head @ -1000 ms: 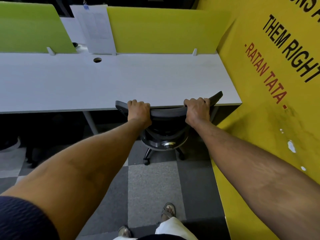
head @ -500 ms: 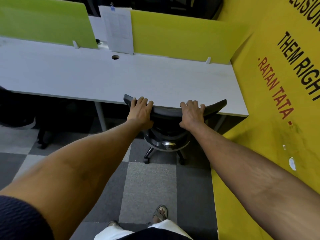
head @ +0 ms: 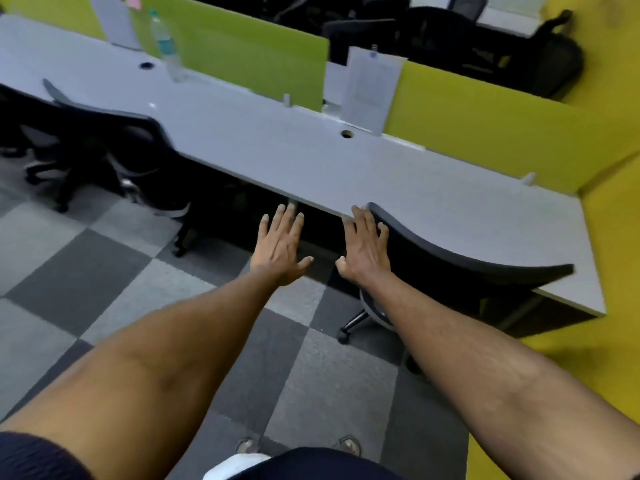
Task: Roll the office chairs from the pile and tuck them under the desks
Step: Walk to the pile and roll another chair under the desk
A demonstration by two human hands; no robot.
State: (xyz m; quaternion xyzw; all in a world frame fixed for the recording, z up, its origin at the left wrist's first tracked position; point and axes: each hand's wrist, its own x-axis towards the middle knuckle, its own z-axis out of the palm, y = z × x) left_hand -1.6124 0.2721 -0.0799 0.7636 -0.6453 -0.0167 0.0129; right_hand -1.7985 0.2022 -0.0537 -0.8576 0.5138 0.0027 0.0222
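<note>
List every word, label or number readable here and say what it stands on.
No text here can be read.
Print on the clipped paper sheet: too blurred to read.
Label on the water bottle: too blurred to read.
The far sheet at upper left: too blurred to read.

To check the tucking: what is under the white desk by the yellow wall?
A black office chair, backrest at the desk edge; base and one caster show. Its seat is covered.

Below you, carpet tiles [head: 86, 271] in a grey checker, light and dark. To your right, a yellow wall [head: 616, 254]. Ahead — lime-green divider panels [head: 242, 57] in a row, a white sheet [head: 370, 84] clipped up between two of them.
</note>
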